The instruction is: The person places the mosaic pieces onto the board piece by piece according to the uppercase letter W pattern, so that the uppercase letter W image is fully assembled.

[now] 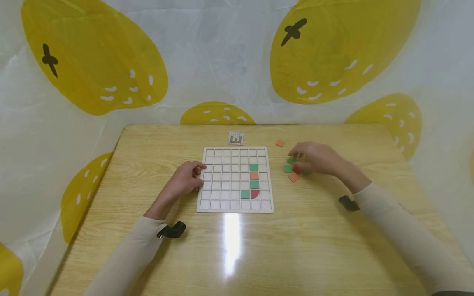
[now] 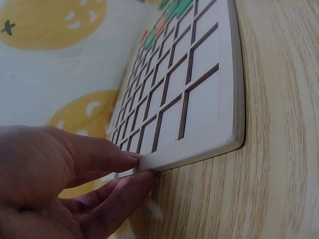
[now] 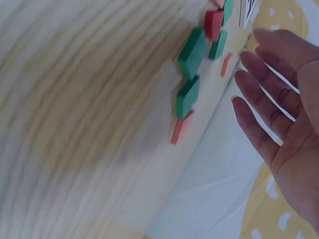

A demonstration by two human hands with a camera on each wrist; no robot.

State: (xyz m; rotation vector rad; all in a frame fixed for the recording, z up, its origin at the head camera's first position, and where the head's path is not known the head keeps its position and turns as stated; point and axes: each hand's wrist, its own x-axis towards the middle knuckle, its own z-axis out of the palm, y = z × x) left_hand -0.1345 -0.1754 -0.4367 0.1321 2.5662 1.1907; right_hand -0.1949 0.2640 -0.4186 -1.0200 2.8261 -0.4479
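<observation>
A pale wooden grid board (image 1: 226,176) lies on the table. My left hand (image 1: 185,177) holds its left edge, with thumb and fingertips at the rim; the left wrist view shows this hand (image 2: 84,174) close up. In cells on the board's right side sit several green tiles, among them a green tile (image 1: 253,167), plus an orange tile (image 1: 254,176) and a red quarter-round tile (image 1: 254,194). My right hand (image 1: 314,158) hovers over loose tiles, partly hiding them. Its fingers (image 3: 259,127) are spread and loosely bent in the right wrist view, apart from a green tile (image 3: 192,52).
Behind the board lies a small card (image 1: 235,138) with a dark E-like pattern on a grid. One orange tile (image 1: 280,143) lies apart near the back. The wooden table (image 1: 296,246) meets a lemon-print cloth (image 1: 222,53) at its back.
</observation>
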